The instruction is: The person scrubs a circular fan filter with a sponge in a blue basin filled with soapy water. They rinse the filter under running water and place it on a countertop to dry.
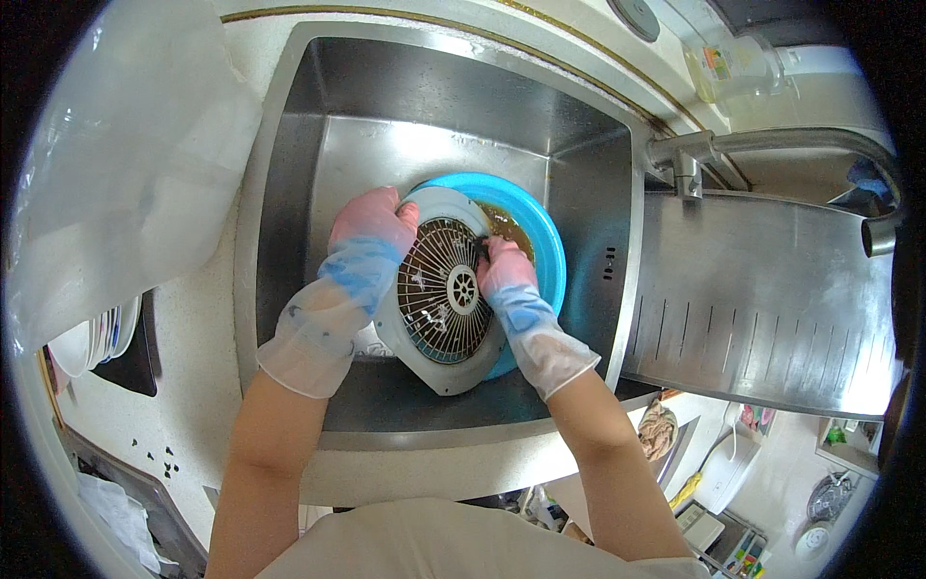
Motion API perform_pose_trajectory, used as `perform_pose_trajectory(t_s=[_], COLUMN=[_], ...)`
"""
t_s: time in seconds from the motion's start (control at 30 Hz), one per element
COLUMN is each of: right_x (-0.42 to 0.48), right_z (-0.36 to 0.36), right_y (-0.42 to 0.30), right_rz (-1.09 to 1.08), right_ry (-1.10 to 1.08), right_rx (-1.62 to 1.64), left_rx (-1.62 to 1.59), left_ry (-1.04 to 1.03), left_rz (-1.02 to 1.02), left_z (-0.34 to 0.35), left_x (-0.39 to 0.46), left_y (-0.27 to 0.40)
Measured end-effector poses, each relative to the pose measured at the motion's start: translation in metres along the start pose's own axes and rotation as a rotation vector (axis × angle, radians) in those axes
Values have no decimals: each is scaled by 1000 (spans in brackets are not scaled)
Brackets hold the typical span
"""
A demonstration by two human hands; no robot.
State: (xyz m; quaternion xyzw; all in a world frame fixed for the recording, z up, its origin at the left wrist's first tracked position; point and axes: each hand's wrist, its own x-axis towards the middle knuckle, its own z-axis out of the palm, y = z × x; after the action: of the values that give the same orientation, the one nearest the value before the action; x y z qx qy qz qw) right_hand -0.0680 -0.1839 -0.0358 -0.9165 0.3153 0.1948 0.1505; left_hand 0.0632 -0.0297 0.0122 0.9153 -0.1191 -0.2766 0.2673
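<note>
My left hand [372, 219], in a pink, blue and clear rubber glove, grips the upper left rim of a round grey fan guard [443, 378] with radial spokes and a central hub. The guard lies tilted across a light blue basin [553, 253] of murky brown water [511, 226]. My right hand [508, 268], gloved alike, pinches a small dark scrubber [480, 247] at the guard's right side; the fingers hide most of it, and its exact kind is unclear. Bits of white foam or residue dot the spokes.
The basin stands in a stainless steel sink [441, 79]. On the right are a faucet [687, 170] and a slotted metal drainboard [745, 289]. A large translucent plastic sheet or bag [137, 137] hangs at the left, above stacked plates [108, 333]. Behind the faucet stands a clear bottle [738, 69].
</note>
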Motion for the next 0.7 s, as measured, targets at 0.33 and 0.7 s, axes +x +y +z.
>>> perform_pose_trajectory(t_s=[0.33, 0.7], right_x=[-48, -94], right_z=[-7, -1], right_y=[-5, -33], right_rz=[521, 796], right_ry=[-277, -420], right_rx=[415, 963], left_rx=[36, 28], left_ry=[72, 31], left_rz=[49, 18], left_z=[3, -9], left_x=[-1, -5], left_y=[1, 8])
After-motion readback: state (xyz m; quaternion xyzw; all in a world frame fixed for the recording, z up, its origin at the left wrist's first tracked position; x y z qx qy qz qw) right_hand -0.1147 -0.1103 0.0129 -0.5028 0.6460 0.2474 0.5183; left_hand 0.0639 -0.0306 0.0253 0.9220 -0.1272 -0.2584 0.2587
